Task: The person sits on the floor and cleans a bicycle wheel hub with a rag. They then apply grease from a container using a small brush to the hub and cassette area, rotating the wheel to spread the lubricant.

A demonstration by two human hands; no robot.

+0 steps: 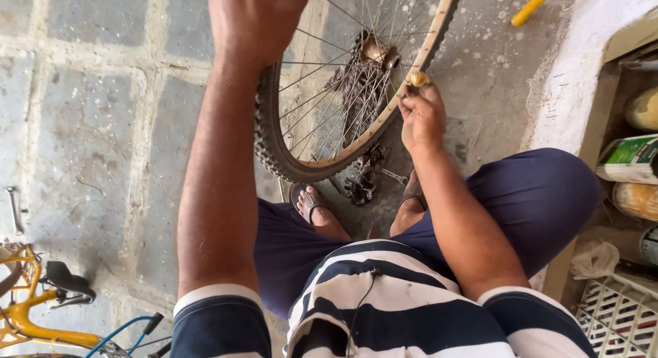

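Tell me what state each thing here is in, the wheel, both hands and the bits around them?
Bicycle wheel: off the bike, upright on the floor, knobbly tyre on.
Left hand: gripping the wheel's top.
Right hand: pinched on a small yellowish piece at the rim.
Wrench: lying flat on the floor.
Yellow bicycle: only partly in view.

Wears a short-sleeved shirt (404, 310) with broad navy and white stripes, dark blue trousers (541, 193), and strapped sandals (306, 199) on both feet. Thin black cord (360, 303) hanging down the chest. Bare forearms.
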